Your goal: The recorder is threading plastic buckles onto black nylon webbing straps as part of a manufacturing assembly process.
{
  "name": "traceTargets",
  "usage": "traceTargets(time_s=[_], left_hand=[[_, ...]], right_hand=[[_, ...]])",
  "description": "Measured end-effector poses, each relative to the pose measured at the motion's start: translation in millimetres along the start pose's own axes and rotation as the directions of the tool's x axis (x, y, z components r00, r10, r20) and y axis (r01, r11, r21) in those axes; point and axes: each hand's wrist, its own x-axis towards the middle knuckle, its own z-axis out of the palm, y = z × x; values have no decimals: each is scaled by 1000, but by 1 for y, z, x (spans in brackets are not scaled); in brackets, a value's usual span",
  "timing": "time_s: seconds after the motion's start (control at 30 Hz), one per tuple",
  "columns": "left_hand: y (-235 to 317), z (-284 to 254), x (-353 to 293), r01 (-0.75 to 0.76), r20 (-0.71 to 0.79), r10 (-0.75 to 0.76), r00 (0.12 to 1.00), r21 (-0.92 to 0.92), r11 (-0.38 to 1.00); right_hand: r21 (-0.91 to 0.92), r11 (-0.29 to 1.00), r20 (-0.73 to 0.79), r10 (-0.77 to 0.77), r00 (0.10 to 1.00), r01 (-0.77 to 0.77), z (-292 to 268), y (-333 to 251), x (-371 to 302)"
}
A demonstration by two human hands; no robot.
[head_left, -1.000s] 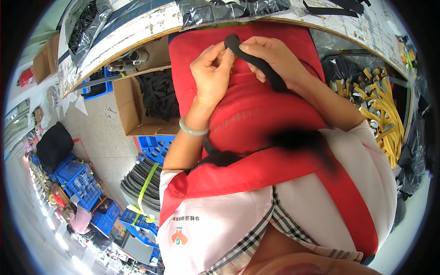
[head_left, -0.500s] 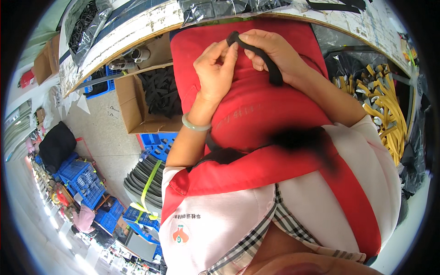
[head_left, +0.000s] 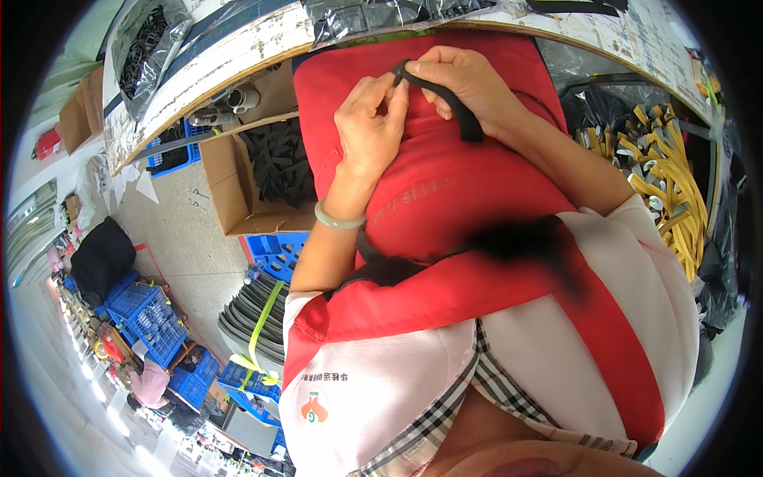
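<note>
Pinching a strap (head_left: 458, 107) near one end, the left hand (head_left: 369, 126) and right hand (head_left: 470, 83) are closed, work there seemingly unfinished, its tail loose.

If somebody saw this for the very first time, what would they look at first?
Probably the big red apron, filling the middle of the picture. Near its top, the left hand and right hand pinch a black strap. The eye might then jump to the bright yellow strips heaped on the right.
</note>
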Motion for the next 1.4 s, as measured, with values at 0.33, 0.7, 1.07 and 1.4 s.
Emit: traceTargets(time_s=[0.33, 0.7, 1.07, 1.4], left_hand=[[-10, -1, -4, 155, 110, -132, 985, -236, 959], [-1, -3, 5, 569, 306, -591, 746, -755, 327], [5, -3, 3, 367, 104, -374, 921, -550, 750], [11, -52, -5, 426, 234, -356, 905, -456, 782]], right_hand=[[61, 995, 252, 65, 966, -83, -17, -1, 11], [-319, 599, 207, -713, 670, 735, 4, -9, -11], [-167, 951, 67, -252, 965, 260, 3, 0, 3], [68, 952, 444, 239, 863, -298, 0, 6, 23]])
